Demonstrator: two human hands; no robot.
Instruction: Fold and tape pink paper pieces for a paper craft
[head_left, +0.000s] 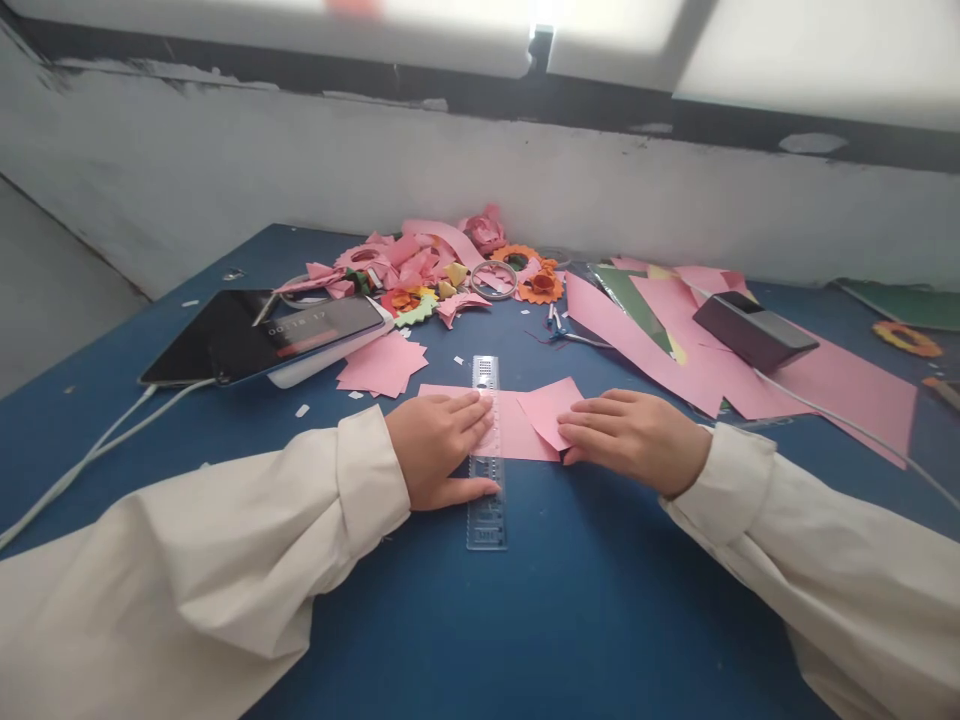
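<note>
A clear plastic ruler point(487, 515) lies upright in view across a strip of pink paper point(517, 430) on the blue table. My left hand point(442, 445) rests flat on the ruler and the strip's left part, fingers stretched out and thumb apart. At the strip's right end, a smaller pink paper piece point(551, 408) sits tilted on top of it. My right hand point(634, 440) has its fingertips and thumb closed at that piece's right edge. Left of the strip is a stack of pink paper squares point(384, 364).
A phone point(300, 338) showing a timer leans on a dark tablet point(195, 335) with white cables. Behind lie crumpled pink scraps point(420, 262), paper flowers and a tape roll point(493, 280). Larger pink sheets point(847, 375) and a dark box-shaped device point(756, 330) are at right.
</note>
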